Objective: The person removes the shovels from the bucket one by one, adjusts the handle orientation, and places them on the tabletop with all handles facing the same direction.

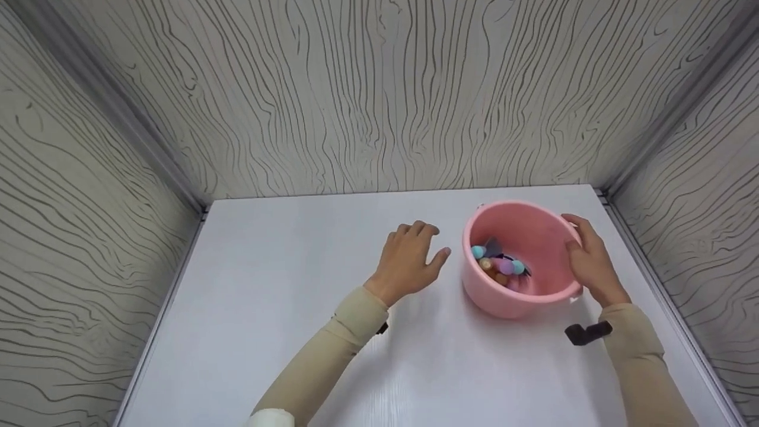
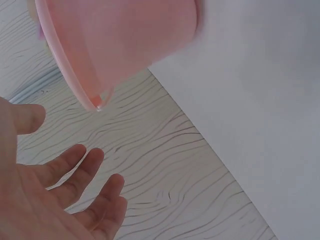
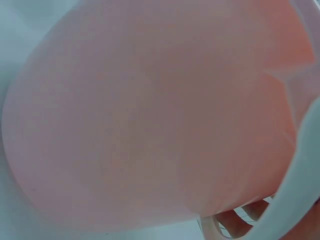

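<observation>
A pink bucket (image 1: 498, 299) stands tilted to the left on the white table. Inside it, gathered at the lower left, lie several small items with turquoise, purple and brown rounded ends (image 1: 504, 267); their kind is too small to tell. My right hand (image 1: 593, 264) grips the bucket's right rim, thumb inside and fingers outside. Left of the bucket, my left hand (image 1: 409, 261) hovers apart from it, fingers spread and slightly bent, holding nothing. The left wrist view shows the bucket's side (image 2: 130, 40) beyond that hand. A pale handle (image 3: 285, 190) crosses the right wrist view near the bucket's rim.
The white tabletop (image 1: 267, 284) spreads out left of and in front of the bucket. Wood-grain panels (image 1: 379, 101) wall in the back and both sides, with grey metal strips (image 1: 127, 118) at the corners.
</observation>
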The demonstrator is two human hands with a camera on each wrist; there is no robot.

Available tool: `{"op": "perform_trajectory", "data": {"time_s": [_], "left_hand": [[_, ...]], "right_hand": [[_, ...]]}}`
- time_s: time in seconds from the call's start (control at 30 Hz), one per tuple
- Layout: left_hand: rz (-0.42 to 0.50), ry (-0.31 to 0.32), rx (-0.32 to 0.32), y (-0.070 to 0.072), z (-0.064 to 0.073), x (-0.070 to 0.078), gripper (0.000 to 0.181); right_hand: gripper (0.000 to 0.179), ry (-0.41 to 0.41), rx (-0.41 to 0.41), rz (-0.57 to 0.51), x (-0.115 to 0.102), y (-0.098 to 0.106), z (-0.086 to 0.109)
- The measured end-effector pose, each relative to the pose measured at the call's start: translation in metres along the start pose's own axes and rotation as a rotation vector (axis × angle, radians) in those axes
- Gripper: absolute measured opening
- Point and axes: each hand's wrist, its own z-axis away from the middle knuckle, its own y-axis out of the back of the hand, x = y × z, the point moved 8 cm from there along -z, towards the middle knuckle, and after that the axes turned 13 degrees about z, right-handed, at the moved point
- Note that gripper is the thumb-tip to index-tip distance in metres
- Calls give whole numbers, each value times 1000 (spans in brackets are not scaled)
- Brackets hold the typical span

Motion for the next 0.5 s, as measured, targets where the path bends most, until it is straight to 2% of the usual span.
{"op": "perform_trajectory", "data": {"time_s": [0.3,0.5], "left_hand": [[3,-48,-78,-22,-23,47,41],[-48,-104,-125,-39,-28,76,32]], "right_hand": [[53,-14,-22,-20,-1,0,1],[53,-42,-20,-17,-1,-2,3]]}}
